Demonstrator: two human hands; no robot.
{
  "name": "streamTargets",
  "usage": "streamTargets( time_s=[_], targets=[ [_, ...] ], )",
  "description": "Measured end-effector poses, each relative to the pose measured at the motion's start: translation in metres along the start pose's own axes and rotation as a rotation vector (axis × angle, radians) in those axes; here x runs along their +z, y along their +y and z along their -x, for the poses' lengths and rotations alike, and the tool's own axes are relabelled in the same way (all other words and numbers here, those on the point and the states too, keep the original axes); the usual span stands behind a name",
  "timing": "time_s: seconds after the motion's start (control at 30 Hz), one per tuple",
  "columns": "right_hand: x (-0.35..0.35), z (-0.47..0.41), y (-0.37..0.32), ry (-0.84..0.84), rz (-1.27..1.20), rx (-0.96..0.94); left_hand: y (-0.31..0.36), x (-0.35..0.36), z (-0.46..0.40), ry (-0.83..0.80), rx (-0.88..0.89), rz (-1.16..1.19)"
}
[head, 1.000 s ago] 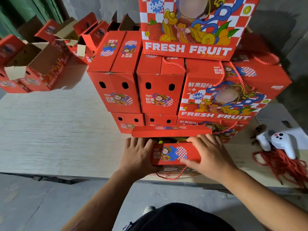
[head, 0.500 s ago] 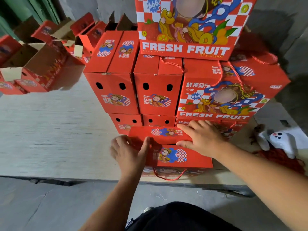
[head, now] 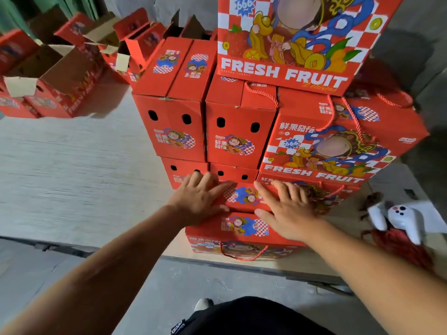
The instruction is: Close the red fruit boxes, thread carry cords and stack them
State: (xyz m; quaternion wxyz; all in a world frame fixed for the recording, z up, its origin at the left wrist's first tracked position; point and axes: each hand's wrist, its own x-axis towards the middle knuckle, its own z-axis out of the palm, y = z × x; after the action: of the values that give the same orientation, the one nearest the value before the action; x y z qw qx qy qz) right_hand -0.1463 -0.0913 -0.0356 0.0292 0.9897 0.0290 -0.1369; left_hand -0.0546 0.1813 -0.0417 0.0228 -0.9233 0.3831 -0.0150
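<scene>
Box (head: 244, 228) sits at the table's (head: 72, 170) near edge, bottom centre of frame, cord (head: 242, 255) hanging off its front. My left hand (head: 200, 201) and right hand (head: 287, 211) lie flat on the top flaps, fingers spread, gripping nothing. Cardboard looks stiff but crushable, probably light: press along the seam, lift by the cord. Stack (head: 242, 126) just behind; open boxes (head: 55, 81) upper left.

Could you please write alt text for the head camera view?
Both hands, left and right, press flat on the top flaps of a red fruit box at the table edge. Closed red boxes are stacked behind it.
</scene>
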Motion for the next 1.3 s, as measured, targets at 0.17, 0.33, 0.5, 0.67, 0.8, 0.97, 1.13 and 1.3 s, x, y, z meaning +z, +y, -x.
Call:
streamTargets(
  time_s=[0.17,0.33,0.5,0.67,0.8,0.97,1.13,1.3],
  targets=[
    [-0.009,-0.005,0.001,-0.207,-0.137,0.016,0.011,-0.004,-0.002,-0.207,-0.046,0.07],
    [-0.006,0.005,-0.041,0.078,-0.187,0.044,0.064,0.006,0.024,-0.075,-0.138,0.218],
    [0.005,0.013,-0.037,-0.045,-0.251,-0.038,0.045,0.013,0.029,-0.009,-0.073,0.383],
    [-0.003,0.027,0.042,0.377,-1.114,0.493,-0.012,0.014,0.058,0.464,-0.835,1.566],
    [0.019,0.026,0.003,0.084,-1.4,0.596,0.033,0.016,0.04,0.076,-0.667,1.914],
    [0.01,0.027,0.047,0.009,-1.686,0.645,-0.002,0.03,0.045,0.194,-0.716,1.922],
    [0.03,0.021,0.001,0.102,-1.382,0.693,0.04,0.028,0.03,0.058,-0.701,1.832],
    [0.029,0.025,0.012,0.117,-1.385,0.569,0.032,0.022,0.031,0.1,-0.745,1.637]
  ],
)
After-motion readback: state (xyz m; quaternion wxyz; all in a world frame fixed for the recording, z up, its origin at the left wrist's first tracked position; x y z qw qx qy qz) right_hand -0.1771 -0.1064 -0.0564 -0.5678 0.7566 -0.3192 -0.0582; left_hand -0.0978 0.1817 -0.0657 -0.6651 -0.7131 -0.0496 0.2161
